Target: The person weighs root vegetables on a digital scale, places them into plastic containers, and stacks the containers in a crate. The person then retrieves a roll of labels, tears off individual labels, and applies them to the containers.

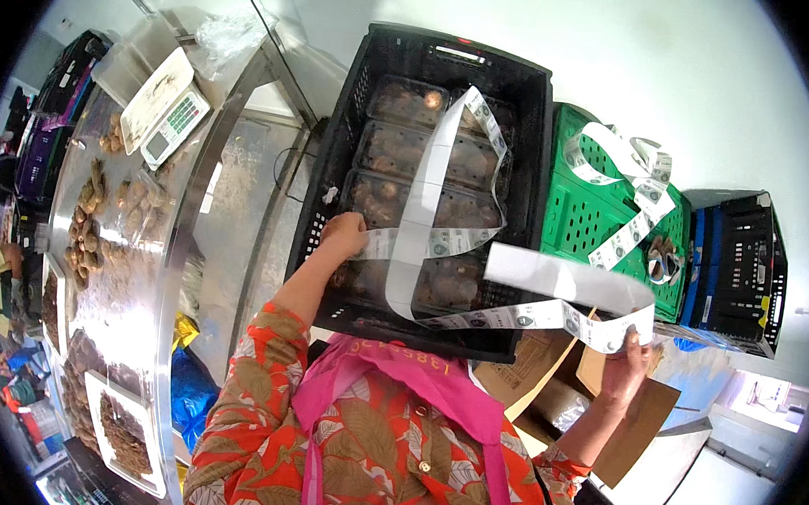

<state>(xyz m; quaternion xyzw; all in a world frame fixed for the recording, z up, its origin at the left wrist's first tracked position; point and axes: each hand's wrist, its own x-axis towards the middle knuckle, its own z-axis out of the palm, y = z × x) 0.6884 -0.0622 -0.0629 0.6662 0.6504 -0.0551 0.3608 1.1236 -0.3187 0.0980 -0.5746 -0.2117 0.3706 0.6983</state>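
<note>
A long paper strip of printed labels (421,205) loops over a black plastic crate (315,177) in front of me. Inside the crate sit several clear plastic punnets (410,152) of brown, round produce, perhaps root vegetables. My left hand (344,235) is closed at one end of the strip, by the crate's left wall; its fingertips are partly hidden. Beyond the crate's right front corner, my right hand (628,367) pinches the same strip between thumb and fingers. From there a blank-backed length bends back toward the crate.
On the right, a green crate (576,221) carries another label strip (628,231), beside stacked black crates (737,273). Open cardboard boxes (529,364) stand below my right hand. A steel table (123,305) at left holds a scale (176,124), loose roots (86,233) and white trays (126,437).
</note>
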